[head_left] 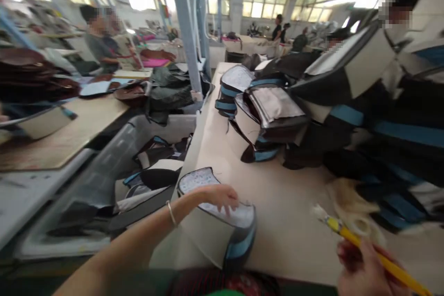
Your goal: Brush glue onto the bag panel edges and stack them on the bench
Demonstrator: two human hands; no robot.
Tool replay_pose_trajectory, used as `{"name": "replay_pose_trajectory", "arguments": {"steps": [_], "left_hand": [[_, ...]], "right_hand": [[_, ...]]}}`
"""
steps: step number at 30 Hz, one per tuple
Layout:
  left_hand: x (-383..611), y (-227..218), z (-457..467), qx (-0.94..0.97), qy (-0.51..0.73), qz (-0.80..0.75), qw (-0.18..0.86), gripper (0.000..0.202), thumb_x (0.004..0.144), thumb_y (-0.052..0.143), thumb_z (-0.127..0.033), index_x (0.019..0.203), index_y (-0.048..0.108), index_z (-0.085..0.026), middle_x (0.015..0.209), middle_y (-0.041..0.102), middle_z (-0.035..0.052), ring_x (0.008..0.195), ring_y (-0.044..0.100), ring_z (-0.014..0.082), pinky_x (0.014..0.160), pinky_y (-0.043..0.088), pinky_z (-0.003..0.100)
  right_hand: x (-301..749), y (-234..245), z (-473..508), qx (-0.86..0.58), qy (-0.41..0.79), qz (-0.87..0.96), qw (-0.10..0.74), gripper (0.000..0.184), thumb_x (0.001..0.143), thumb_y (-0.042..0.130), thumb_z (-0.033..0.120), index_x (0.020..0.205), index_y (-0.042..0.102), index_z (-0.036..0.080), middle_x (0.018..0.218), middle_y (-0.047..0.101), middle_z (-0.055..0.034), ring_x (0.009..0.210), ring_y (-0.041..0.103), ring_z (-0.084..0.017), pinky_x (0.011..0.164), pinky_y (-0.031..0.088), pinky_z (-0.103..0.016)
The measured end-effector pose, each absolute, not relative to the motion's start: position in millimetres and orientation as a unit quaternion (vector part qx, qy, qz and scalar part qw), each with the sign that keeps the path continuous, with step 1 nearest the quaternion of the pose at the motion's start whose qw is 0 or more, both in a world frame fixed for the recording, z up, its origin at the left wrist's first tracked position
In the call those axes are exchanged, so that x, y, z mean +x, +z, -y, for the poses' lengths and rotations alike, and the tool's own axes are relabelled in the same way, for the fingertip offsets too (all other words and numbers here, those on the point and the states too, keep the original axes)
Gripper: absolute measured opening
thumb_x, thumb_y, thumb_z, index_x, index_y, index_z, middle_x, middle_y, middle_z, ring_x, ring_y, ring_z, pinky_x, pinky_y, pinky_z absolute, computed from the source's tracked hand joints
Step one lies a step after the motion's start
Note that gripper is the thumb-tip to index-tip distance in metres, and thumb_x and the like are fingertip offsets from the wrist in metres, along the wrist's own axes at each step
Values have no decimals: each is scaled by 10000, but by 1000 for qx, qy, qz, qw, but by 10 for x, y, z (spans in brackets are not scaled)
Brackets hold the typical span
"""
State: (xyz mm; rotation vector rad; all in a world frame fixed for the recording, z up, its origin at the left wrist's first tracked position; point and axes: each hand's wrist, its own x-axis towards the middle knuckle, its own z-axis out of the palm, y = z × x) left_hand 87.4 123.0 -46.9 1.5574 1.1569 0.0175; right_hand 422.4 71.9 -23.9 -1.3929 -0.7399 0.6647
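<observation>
Panel (pixel 208 236) lies at the table's (pixel 287 240) near left edge. Our left hand (pixel 222 196) is over it, loosely bent; we cannot tell whether it grips. At the table's near right, our right hand (pixel 366 268) holds a brush (pixel 348 236). Bags (pixel 275 106) are piled farther up the table; left of it stands a bin (pixel 100 185).

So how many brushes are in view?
1: the brush, held in the right hand over the table. Others may be hidden.
</observation>
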Motion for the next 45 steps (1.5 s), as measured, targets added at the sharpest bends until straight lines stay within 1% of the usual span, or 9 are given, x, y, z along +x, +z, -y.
{"name": "replay_pose_trajectory", "arguments": {"steps": [3, 7, 13, 17, 24, 28, 33, 40, 45], "left_hand": [[1017, -796, -1607, 699, -20, -468, 540, 199, 803, 545, -282, 888, 685, -169, 883, 741, 65, 769, 685, 196, 645, 491, 260], [1285, -1224, -1809, 735, -3, -480, 478, 245, 736, 626, -268, 952, 689, -172, 984, 734, 77, 922, 640, 229, 795, 469, 289], [1647, -1593, -1674, 742, 41, -484, 461, 206, 770, 607, -307, 906, 693, -179, 893, 725, 43, 826, 632, 196, 744, 470, 271], [1740, -1422, -1554, 740, 115, -493, 442, 229, 820, 553, -330, 875, 673, -143, 893, 674, 66, 777, 586, 171, 707, 448, 265], [1606, -649, -1470, 731, 203, -483, 437, 269, 863, 511, -346, 804, 668, -136, 710, 563, 2, 647, 476, 121, 606, 365, 234], [1449, -403, -1371, 665, 214, -464, 544, 330, 868, 527, -419, 865, 676, -124, 630, 483, -31, 590, 401, 107, 550, 301, 231], [1377, -327, -1264, 569, 246, -411, 668, 342, 810, 621, -436, 938, 691, -127, 729, 583, -1, 658, 455, 122, 621, 337, 235], [1411, -339, -1200, 496, 294, -436, 691, 307, 748, 687, -435, 858, 722, -151, 711, 602, -6, 675, 478, 130, 651, 346, 226], [1436, -352, -1159, 449, 300, -434, 721, 343, 712, 710, -471, 849, 716, -157, 745, 637, 20, 679, 518, 147, 643, 375, 235]], "right_hand": [[4332, -248, -609, -585, 283, 281, 707, 251, 706, 771, 357, 837, 608, 218, 592, 598, 27, 495, 542, -138, 440, 440, -237], [4312, -232, -502, -560, 307, 233, 734, 248, 695, 778, 271, 835, 595, 180, 546, 604, 42, 467, 543, -115, 444, 429, -197], [4286, -281, -396, -563, 338, 267, 705, 256, 765, 756, 330, 857, 578, 170, 564, 615, 28, 466, 537, -107, 420, 377, -176], [4251, -330, -421, -567, 356, 285, 686, 260, 795, 742, 342, 866, 558, 171, 561, 593, 36, 473, 516, -109, 429, 368, -191], [3989, -163, -645, -502, 416, 378, 658, 243, 867, 675, 379, 883, 552, 170, 540, 517, 65, 463, 474, -92, 442, 369, -190], [3783, -35, -705, -483, 441, 450, 608, 239, 889, 643, 401, 873, 538, 188, 527, 507, 69, 447, 466, -87, 435, 355, -181], [3526, -95, -757, -495, 460, 488, 552, 255, 895, 617, 423, 837, 517, 196, 522, 492, 70, 430, 436, -90, 416, 329, -188], [3438, -291, -837, -563, 310, 553, 530, 257, 914, 555, 433, 845, 570, 185, 593, 518, 38, 496, 477, -123, 492, 397, -237], [3457, -284, -810, -538, 288, 609, 506, 233, 923, 538, 406, 843, 569, 189, 650, 544, 22, 520, 486, -125, 500, 395, -238]]}}
